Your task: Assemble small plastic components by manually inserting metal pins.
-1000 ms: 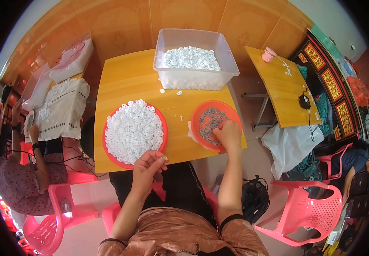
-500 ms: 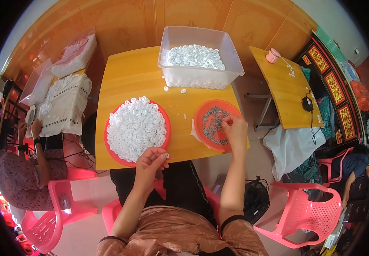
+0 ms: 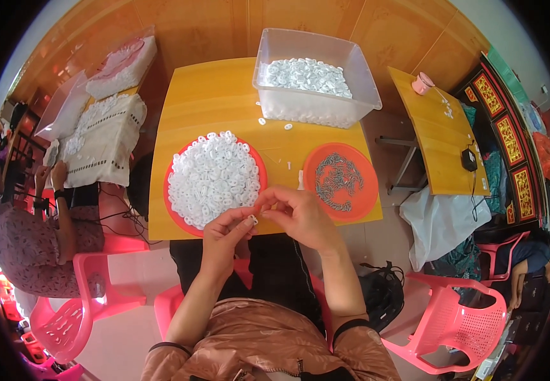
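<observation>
Over the table's near edge, my left hand (image 3: 223, 238) pinches a small white oval plastic piece (image 3: 253, 220) between thumb and fingertips. My right hand (image 3: 305, 217) is close beside it, thumb and fingers pressed together at the piece; whatever they grip is too small to make out. Behind my left hand, a round red tray (image 3: 171, 211) is heaped with white pieces (image 3: 214, 178) with holes. To the right lies a round orange-red dish (image 3: 365, 190), holding many small grey metal screws or pins (image 3: 338, 180).
A clear plastic bin (image 3: 319, 113) of white pieces stands at the back of the wooden table (image 3: 202, 89); a few loose pieces (image 3: 288, 126) lie before it. At left, a person (image 3: 33, 254) works at another table. A pink chair (image 3: 459, 317) and side table (image 3: 440, 146) stand right.
My right hand has come left from the dish of metal parts to meet my left hand at the white piece. The view has shifted slightly.
</observation>
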Available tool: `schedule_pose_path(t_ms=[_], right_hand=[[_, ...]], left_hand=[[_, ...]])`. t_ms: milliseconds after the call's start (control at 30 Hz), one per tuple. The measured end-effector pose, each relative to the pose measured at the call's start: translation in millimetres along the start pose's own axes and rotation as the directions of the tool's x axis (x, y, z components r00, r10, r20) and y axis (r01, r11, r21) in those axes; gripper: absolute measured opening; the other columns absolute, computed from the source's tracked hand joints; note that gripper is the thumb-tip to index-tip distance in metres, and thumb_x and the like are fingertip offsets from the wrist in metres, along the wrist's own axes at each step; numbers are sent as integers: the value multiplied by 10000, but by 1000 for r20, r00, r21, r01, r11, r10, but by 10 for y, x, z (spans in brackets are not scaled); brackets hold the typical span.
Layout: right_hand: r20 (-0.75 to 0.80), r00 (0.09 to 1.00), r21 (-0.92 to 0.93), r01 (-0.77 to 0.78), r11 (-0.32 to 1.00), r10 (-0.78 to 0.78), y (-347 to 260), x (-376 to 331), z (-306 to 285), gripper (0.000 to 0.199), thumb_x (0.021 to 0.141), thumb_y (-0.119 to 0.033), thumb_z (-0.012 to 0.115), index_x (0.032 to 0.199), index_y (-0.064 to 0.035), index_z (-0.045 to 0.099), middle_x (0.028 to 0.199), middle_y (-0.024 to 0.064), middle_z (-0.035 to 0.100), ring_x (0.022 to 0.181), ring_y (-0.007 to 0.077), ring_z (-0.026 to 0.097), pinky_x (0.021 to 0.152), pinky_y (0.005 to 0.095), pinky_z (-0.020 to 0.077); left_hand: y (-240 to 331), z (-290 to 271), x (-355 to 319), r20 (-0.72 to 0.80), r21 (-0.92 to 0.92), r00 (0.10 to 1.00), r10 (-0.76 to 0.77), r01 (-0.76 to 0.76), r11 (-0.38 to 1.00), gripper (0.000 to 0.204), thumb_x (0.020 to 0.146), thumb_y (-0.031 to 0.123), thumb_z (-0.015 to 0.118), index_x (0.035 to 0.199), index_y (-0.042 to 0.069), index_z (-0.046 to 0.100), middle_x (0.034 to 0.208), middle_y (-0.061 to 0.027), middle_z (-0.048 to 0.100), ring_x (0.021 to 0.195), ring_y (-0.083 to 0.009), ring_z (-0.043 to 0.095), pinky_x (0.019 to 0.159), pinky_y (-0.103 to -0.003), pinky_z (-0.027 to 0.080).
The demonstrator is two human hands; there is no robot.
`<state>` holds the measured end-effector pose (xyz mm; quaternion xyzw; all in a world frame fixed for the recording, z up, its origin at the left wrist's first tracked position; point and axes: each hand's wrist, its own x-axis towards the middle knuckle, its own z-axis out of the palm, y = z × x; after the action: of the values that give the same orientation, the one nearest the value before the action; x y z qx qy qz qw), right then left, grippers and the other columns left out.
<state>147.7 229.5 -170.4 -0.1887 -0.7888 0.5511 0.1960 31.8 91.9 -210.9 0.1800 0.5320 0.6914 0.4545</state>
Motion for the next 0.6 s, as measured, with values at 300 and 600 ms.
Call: schedule_pose_path(t_ms=[300,600], right_hand=[[44,999,77,-32,997,29,-67,-2,70,163,814,-8,625,967,-10,568,769,83,656,697,132,648,621,255,488],[28,1000,81,0,997,-3,-32,4,94,178,815,9,638,982,-15,581,764,9,643,663,40,589,596,189,451]], left_hand=[[31,-29,-25,-3,-13,1000,14,-14,1000,226,859,33,618,1084,19,611,889,-27,645,760,-78,593,694,-199,454],[50,-17,-20,19,4,998,63,-63,998,229,862,12,598,1090,24,589,908,-20,617,765,-83,585,701,-204,461]])
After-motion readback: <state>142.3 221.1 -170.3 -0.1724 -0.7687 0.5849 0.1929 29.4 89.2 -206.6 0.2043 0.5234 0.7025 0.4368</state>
